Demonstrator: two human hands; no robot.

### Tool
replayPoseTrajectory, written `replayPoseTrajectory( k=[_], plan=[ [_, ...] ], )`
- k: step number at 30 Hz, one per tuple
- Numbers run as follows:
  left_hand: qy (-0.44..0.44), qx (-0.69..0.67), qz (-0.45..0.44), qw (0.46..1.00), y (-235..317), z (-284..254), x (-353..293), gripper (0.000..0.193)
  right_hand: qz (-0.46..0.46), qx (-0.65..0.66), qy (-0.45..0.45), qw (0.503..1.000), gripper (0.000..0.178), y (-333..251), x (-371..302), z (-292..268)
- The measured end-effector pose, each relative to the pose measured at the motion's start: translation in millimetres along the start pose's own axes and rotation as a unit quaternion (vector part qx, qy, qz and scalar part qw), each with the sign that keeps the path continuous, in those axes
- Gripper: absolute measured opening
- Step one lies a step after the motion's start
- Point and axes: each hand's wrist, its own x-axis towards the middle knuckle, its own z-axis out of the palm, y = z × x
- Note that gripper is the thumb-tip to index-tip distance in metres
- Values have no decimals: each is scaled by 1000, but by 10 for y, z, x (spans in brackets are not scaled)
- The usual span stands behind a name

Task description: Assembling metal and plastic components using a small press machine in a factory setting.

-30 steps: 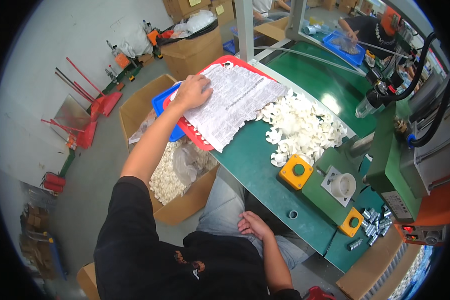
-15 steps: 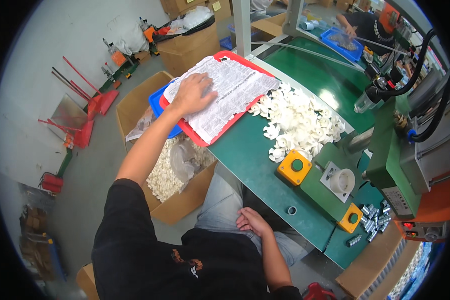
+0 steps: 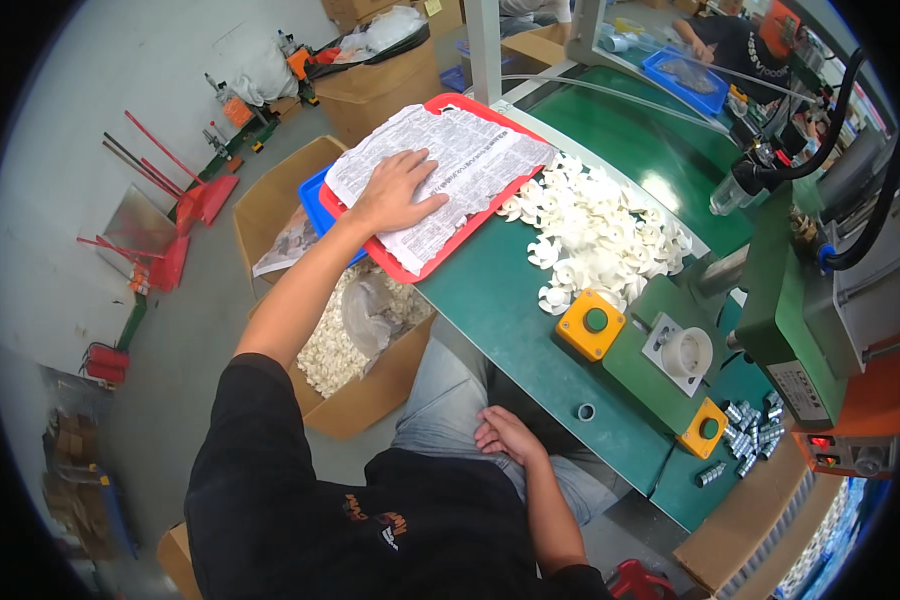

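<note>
My left hand (image 3: 398,194) lies flat, fingers spread, on a torn sheet of newspaper (image 3: 470,160). That sheet covers most of a red tray (image 3: 416,268) at the table's left corner; anything beneath it is hidden. A blue tray (image 3: 317,203) shows under the red one's left side. On my lap rests my right hand (image 3: 507,436), its fingers loosely curled with nothing seen in them. A heap of white curved plastic parts (image 3: 600,230) spreads over the green table (image 3: 500,300) beside the red tray.
A green press fixture (image 3: 650,350) with a round white holder (image 3: 686,353) stands between two yellow button boxes (image 3: 590,325). Metal sleeves (image 3: 750,430) lie near it, and one ring (image 3: 585,412) stands apart. Left of the table, a carton (image 3: 360,400) holds many small pale pieces.
My left hand has slid slightly to the right over the newspaper. The red tray sits a little farther up and right. My right hand stays on my lap.
</note>
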Motion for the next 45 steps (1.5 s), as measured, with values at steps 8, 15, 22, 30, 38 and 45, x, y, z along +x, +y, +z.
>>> replayPoseTrajectory(
  k=[8, 15, 22, 30, 38, 45],
  plan=[
    [7, -16, 8, 1000, -18, 39, 35, 69, -6, -13, 0, 1000, 35, -6, 7, 19],
    [32, -17, 29, 999, 2, -20, 54, 66, -8, -29, 5, 1000, 36, -38, 12, 31],
    [14, -24, 25, 999, 17, -47, -41, 65, -8, -29, 3, 1000, 35, -26, -17, 47],
    [81, -93, 63, 990, 364, -166, 116, 47, -10, -28, 16, 999, 36, -9, 15, 50],
    [45, -206, 186, 960, 1793, 342, 1155, 61, -3, -29, 5, 1000, 31, 9, 87, 67],
    [-28, -234, 182, 955, 2026, 501, 1109, 76, -16, -49, 32, 998, 34, 30, 39, 4]
  ],
)
